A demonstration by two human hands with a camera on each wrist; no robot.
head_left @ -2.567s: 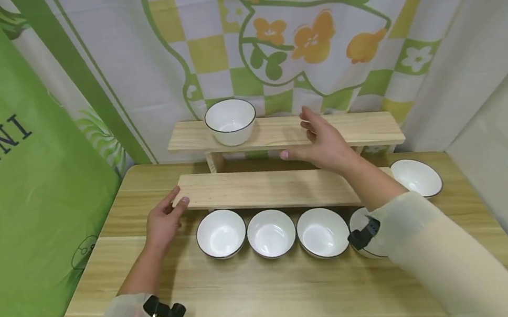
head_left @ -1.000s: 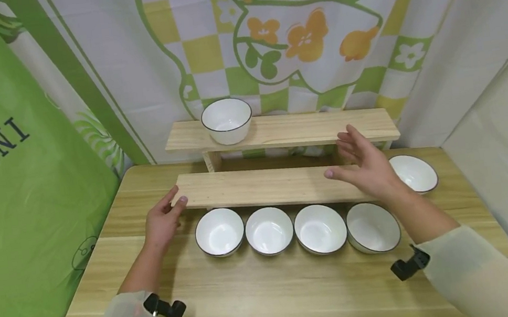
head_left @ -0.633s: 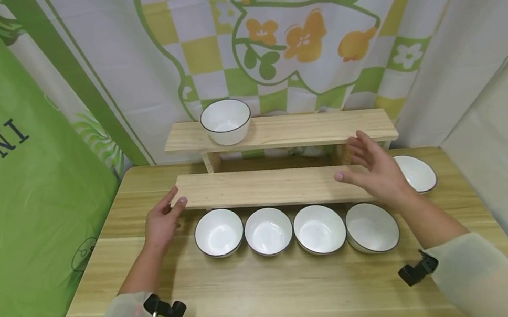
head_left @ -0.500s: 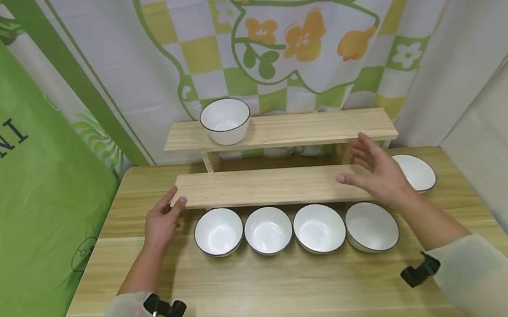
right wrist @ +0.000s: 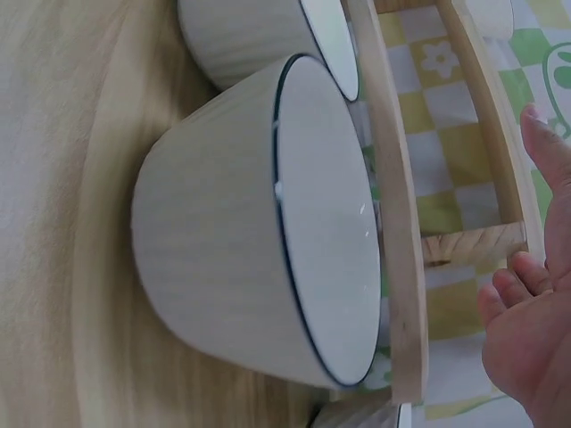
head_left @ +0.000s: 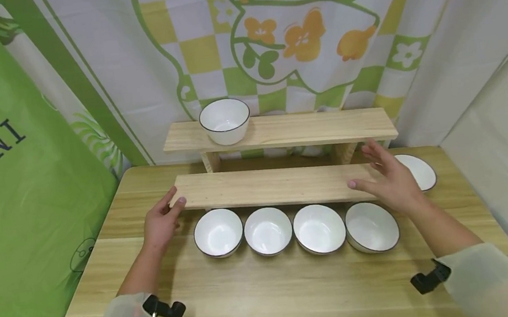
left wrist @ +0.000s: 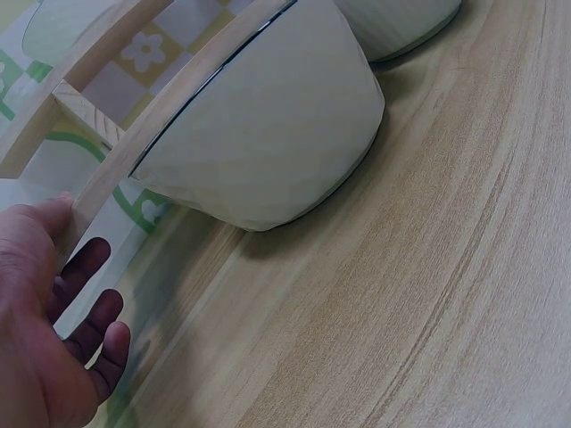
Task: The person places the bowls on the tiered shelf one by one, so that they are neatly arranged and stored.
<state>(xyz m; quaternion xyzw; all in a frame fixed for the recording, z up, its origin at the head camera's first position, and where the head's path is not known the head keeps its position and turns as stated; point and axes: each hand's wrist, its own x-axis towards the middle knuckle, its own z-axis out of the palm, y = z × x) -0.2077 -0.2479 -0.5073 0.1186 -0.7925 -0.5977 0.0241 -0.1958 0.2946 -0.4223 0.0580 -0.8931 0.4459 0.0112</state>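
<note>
A two-tier wooden shelf stands on the table. My left hand (head_left: 161, 225) grips the left end of its lower board (head_left: 262, 187), thumb (left wrist: 55, 214) on the near face and fingers around the edge. My right hand (head_left: 395, 183), fingers spread and holding nothing, is over the right end of that board; whether it touches is unclear. On the upper board (head_left: 312, 127), toward the left, sits a white dark-rimmed bowl (head_left: 226, 125). Several matching bowls line up in front of the shelf, from the leftmost bowl (head_left: 219, 233) to the rightmost bowl (head_left: 372, 227).
Another white bowl (head_left: 419, 172) stands beyond the shelf's right end, partly behind my right hand. The wooden table (head_left: 262, 305) extends toward me in front of the row. A patterned curtain (head_left: 203, 53) hangs close behind, with green cloth (head_left: 17, 208) at the left.
My right hand has moved from above the upper board, near its middle, rightward and toward me to the lower board's right end. My left hand stays at the left end; the bowls have not moved.
</note>
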